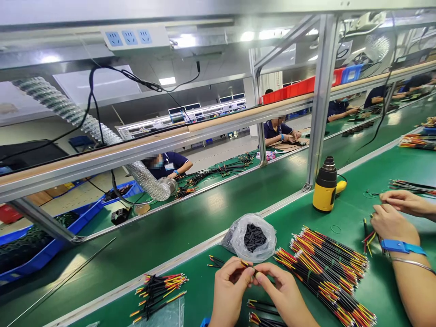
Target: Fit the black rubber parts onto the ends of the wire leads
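Note:
At the front of the green bench my left hand (229,288) pinches a thin black cable whose yellow and orange wire ends (244,263) show above its fingers. My right hand (284,290) is closed with its fingertips against the left ones, on the same cable; the exact contact is hidden. Just beyond them stands an open plastic bag (238,243) of short black sleeves (255,237). Loose cables (260,313) lie below my hands. To the left is a pile of cables (160,290) with coloured ends, and to the right are tied bundles of cables (327,263).
A yellow heat gun (324,188) stands upright behind the bundles. At right, a co-worker's hands (397,222), one with a blue wrist strap, work on wires. A metal frame post (320,104) and flexible duct (150,181) rise beyond. Other people sit across the line.

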{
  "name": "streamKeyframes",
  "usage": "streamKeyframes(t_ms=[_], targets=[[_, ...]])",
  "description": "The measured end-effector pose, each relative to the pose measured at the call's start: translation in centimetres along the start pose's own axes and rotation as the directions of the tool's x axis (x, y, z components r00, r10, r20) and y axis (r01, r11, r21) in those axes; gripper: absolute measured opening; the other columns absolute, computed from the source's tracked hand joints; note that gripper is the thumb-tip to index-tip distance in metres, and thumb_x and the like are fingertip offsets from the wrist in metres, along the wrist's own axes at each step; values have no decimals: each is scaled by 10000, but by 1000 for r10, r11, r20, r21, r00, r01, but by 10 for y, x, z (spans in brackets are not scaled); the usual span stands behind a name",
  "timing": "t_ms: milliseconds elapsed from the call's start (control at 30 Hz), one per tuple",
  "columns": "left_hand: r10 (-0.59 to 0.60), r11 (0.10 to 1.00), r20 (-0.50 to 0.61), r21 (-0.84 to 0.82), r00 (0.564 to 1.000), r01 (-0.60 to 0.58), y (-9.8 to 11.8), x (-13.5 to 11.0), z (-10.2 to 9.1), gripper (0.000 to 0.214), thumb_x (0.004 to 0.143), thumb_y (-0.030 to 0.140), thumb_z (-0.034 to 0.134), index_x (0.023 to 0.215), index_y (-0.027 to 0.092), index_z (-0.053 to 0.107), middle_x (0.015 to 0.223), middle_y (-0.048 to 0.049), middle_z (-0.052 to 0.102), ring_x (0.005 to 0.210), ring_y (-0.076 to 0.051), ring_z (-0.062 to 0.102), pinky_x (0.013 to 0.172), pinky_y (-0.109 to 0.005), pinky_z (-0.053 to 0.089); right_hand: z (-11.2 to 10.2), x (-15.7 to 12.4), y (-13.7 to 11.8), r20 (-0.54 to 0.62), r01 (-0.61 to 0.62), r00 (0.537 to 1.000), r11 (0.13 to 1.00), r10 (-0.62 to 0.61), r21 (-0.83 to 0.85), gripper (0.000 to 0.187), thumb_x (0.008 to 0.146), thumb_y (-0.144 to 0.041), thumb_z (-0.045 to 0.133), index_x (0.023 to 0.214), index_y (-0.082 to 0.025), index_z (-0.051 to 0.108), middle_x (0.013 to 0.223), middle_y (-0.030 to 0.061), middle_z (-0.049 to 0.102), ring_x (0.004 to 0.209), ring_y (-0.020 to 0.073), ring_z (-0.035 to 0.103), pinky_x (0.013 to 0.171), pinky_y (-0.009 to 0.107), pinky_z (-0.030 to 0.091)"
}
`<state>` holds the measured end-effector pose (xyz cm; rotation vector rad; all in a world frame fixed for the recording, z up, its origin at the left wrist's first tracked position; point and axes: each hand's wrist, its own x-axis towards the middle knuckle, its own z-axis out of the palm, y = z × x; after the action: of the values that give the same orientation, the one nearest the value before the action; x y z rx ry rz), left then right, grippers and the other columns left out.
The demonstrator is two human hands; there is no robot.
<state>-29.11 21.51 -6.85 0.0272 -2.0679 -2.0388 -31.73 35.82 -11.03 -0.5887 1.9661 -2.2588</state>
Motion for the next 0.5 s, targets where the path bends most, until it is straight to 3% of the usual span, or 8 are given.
streamKeyframes(t_ms=[133, 267, 367, 500], targets=[[-47, 998, -40, -45, 998, 45, -11, 10, -6, 270, 724, 414, 813, 723, 146, 777, 704, -28, 664, 545, -134, 578, 517, -228, 478, 2, 4, 2, -2, -29, 1000, 998, 29, -52, 434, 888, -569, 586, 973, -178, 752, 753, 60, 730, 726, 225, 655, 711, 319, 524], [-66, 997, -61, -50, 996, 63, -17, 16, -7, 341, 688, 469, 829, 722, 132, 785, 620, -18, 654, 543, -136, 561, 523, -224, 476, 0, 11, 5, 42, -49, 998, 997, 51, -62, 517, 864, -631, 575, 725, -156, 721, 649, 43, 682, 630, 188, 598, 644, 288, 474], [-88, 993, -139, -89, 986, 76, -24, 19, -3, 430, 595, 537, 863, 704, 126, 794, 563, -16, 644, 514, -135, 549, 496, -222, 470, -3, 15, 8, 98, -76, 992, 997, 79, -31, 550, 828, -664, 593, 660, -150, 694, 617, 35, 668, 593, 168, 581, 625, 270, 452], [-159, 977, -164, -165, 973, 132, -43, 26, 1, 561, 462, 619, 883, 706, 121, 805, 453, -3, 601, 415, -119, 511, 407, -213, 421, -9, 17, 11, 60, -61, 996, 993, 67, -97, 564, 785, -692, 604, 657, -151, 699, 607, 29, 661, 580, 155, 570, 614, 257, 443]])
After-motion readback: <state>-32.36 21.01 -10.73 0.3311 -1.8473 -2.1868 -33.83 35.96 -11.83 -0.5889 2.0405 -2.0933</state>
